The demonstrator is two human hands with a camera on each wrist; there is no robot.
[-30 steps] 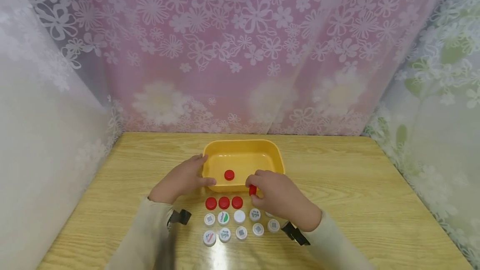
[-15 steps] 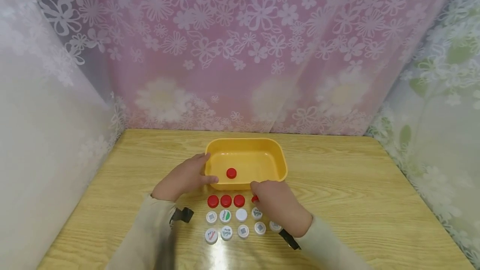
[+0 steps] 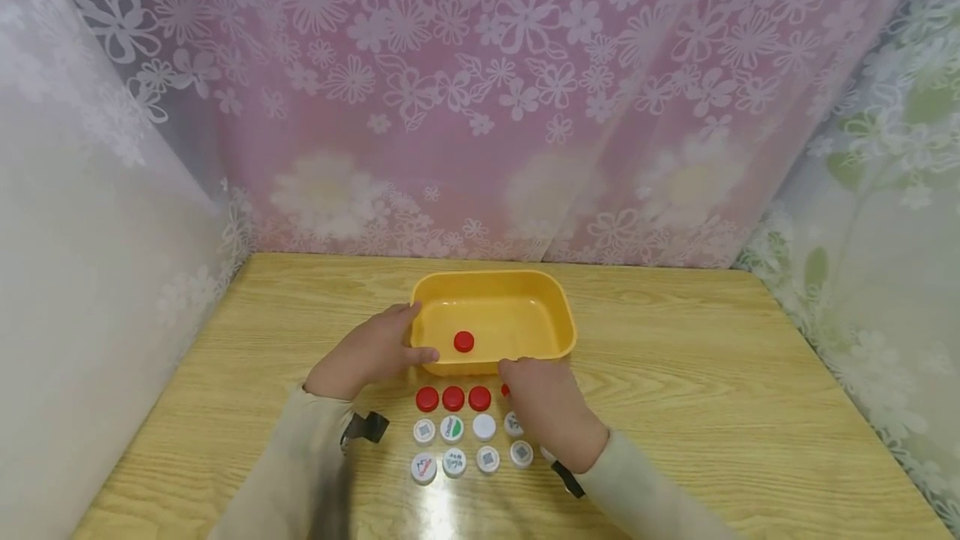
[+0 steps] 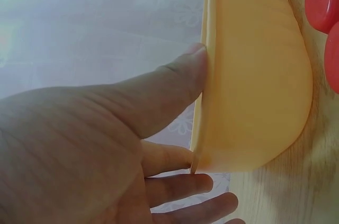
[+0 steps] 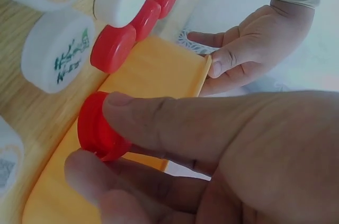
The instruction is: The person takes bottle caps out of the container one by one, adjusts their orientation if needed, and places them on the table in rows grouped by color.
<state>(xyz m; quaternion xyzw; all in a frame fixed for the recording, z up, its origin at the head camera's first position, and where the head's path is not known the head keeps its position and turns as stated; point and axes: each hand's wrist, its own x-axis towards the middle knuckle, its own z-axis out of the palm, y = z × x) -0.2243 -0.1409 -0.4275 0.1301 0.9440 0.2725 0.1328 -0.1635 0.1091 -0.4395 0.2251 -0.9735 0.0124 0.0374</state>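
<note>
Between thumb and fingertips, my right hand [image 3: 551, 407] pinches a red bottle cap [image 5: 100, 128] tilted on edge, its hollow underside partly visible, close to the near wall of the yellow tub [image 3: 525, 336]. In the head view that hand hides most of this cap. My left hand [image 3: 367, 354] holds the tub by its left near corner, thumb on the rim [image 4: 206, 75] and the other fingers spread around the end. One red cap [image 3: 463, 342] lies inside the tub. In front of the tub stand three red caps in a row, the middle one [image 3: 453, 398] between its neighbours.
Two rows of white bottle caps, among them a plain one [image 3: 483, 427] and one with a pink print [image 3: 423, 467], lie on the wooden table [image 3: 712, 373] nearer me. My right hand covers some at the right end. A pink flowered curtain [image 3: 450, 107] hangs behind the table.
My right hand has come back from the tub's near rim toward me and turned, the red cap still pinched and now mostly hidden. My left hand keeps its place on the tub.
</note>
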